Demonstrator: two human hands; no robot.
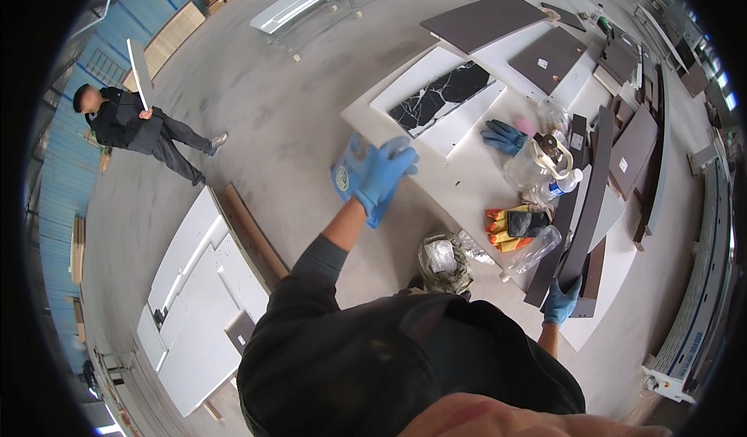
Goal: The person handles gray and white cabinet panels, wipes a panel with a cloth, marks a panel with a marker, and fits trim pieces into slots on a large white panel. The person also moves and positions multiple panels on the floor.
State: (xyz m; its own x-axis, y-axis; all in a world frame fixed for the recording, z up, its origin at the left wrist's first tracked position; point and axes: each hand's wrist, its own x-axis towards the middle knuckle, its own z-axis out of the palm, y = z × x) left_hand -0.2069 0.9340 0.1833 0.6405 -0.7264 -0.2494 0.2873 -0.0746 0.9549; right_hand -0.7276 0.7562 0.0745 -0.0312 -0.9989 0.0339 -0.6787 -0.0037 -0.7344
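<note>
I log the left forearm [345, 224] reaching forward, left hand [379, 176] curled round a blue bag [343, 174] beside the tabletop [476, 189]'s left edge. Right arm low; right hand [561, 303] grips a dark board [589, 203]'s end at the near corner.

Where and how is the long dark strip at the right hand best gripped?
Probably the long dark strip is best gripped by its near end, coming from the near side, fingers across its narrow width: it runs lengthwise away, and the right hand is at that end.
</note>
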